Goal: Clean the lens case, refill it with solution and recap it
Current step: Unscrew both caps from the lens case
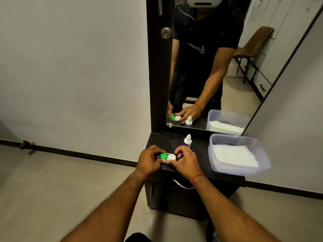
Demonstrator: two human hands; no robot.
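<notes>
a small plastic lens case [168, 157] with a round green cap [163, 156] and a round white cap [172, 157] sits near the front left edge of a dark glossy cabinet top [199, 149], held between both hands. the person's left hand [148, 160] has its fingers curled around the green-capped end, thumb at the near side. the right hand [187, 163] curls its fingers and thumb around the white-capped end; a thin red thread [196, 177] circles that wrist. both caps are on the case.

just behind the right hand, a small white solution bottle [187, 141] with a pointed nozzle cap stands upright, apart from the fingers. to the right, a clear rectangular plastic tub [241, 169] holds a layer of white tissue [234, 155]. a tall mirror [209, 67] rises from the back of the cabinet and reflects the hands, the bottle and the tub. a curved metal drawer handle [181, 185] shows below the cabinet top's front edge.
</notes>
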